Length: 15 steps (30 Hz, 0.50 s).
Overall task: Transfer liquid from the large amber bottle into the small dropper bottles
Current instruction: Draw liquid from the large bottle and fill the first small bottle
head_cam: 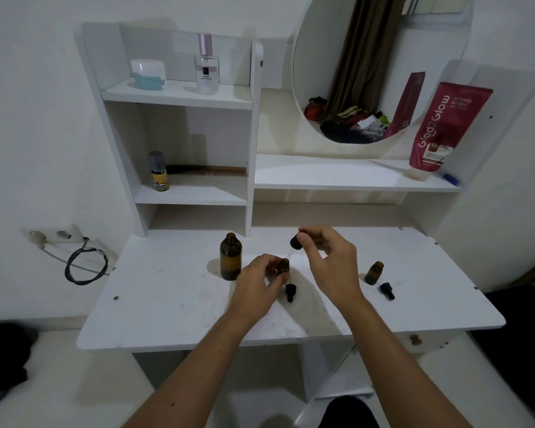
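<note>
The large amber bottle (230, 256) stands open and upright on the white table (167, 304), left of my hands. My left hand (257, 285) grips a small amber dropper bottle (283, 267) that stands on the table. My right hand (328, 261) holds a black-capped dropper (296, 242) above it, its clear glass tube slanting down toward the small bottle's mouth. A loose black dropper cap (290, 291) lies just in front of that bottle. Farther right stands a second small amber bottle (374, 272), open, with another black dropper cap (387, 290) lying beside it.
A white shelf unit (179, 94) rises behind the table with a perfume bottle (207, 67), a jar (148, 74), a small spray can (158, 171) and a comb (217, 171). A round mirror (380, 66) and a red tube (445, 128) stand at the right. A wall socket with a cable (84, 264) is at the left.
</note>
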Tool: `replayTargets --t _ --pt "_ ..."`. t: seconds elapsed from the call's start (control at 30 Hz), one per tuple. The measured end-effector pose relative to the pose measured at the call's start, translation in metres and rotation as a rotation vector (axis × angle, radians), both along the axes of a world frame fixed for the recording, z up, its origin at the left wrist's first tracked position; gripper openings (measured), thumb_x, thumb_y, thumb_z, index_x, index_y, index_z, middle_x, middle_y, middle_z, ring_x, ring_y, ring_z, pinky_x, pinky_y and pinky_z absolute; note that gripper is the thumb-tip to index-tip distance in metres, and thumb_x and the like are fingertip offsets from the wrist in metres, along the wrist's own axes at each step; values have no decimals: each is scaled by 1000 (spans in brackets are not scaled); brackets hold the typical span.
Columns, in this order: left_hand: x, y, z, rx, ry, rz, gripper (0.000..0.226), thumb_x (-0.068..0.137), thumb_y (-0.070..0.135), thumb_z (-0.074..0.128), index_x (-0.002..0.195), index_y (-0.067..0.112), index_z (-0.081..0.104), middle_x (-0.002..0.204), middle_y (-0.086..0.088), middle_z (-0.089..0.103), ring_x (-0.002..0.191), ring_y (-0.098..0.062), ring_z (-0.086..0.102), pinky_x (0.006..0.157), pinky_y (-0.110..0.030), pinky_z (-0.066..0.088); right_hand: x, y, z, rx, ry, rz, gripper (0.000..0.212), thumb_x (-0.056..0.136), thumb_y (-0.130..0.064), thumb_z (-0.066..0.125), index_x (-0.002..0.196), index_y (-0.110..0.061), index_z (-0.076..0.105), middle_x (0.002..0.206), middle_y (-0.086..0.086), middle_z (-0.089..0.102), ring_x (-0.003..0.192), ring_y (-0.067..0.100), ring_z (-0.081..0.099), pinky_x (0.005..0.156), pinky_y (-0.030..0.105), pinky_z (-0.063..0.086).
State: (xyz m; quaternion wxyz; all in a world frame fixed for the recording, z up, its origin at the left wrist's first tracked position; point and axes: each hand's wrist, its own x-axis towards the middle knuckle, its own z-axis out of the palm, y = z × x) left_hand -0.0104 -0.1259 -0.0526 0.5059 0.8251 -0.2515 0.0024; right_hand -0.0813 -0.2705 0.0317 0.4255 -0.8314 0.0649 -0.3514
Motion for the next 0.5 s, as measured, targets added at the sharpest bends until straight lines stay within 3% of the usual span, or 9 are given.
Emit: replayTargets --t 0.17,0.33,0.5 --pt "0 -1 -1 11 -25 -13 24 95 33 72 117 25 67 109 17 70 98 0 65 90 -16 52 3 1 -9 -63 16 -14 12 98 -8 72 95 -18 78 86 -9 77 85 6 74 83 19 58" --pt "1 0 -1 10 -24 -10 23 95 32 72 116 26 67 109 17 70 101 -1 65 94 -23 55 6 4 -10 -53 54 39 9 101 -14 69 106 -15 77 91 -8 79 88 6 76 85 18 59" --pt "0 1 -1 -1 -28 -9 22 95 30 72 116 25 66 109 17 71 102 -1 66 95 -26 56 6 7 -7 -51 69 27 9 100 -10 70 101 -14 78 88 -11 78 87 -2 73 81 7 52"
